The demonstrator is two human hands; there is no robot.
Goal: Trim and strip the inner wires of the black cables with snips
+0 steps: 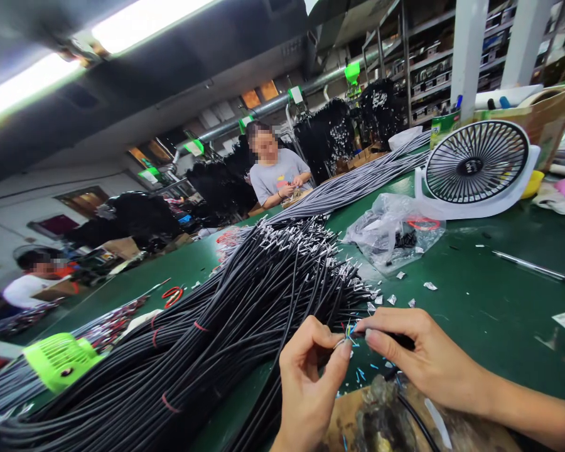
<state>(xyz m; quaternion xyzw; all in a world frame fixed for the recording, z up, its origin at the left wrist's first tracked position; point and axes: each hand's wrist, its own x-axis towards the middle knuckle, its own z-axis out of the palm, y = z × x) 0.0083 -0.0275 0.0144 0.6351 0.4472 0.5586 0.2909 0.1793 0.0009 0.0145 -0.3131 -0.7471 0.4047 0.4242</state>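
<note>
My left hand (311, 370) is closed, thumb and forefinger pinching thin coloured wires (349, 333) in blue, yellow and white. From the other side, my right hand (414, 351) grips the same wires between thumb and fingers. A black cable (417, 419) runs below my right hand; where it joins the wires is hidden by the fingers. Just beyond my hands lies a big bundle of black cables (245, 295) with white stripped ends, tied in places with red bands. Small blue wire scraps (360, 374) are scattered under my fingers.
A white desk fan (475, 166), a clear plastic bag (393, 232) and a pen (530, 265) lie on the green table (489, 301). Grey cables (353, 188) stretch behind. A green fan (61, 363) and red-handled scissors (172, 295) sit left. A co-worker (280, 169) sits opposite.
</note>
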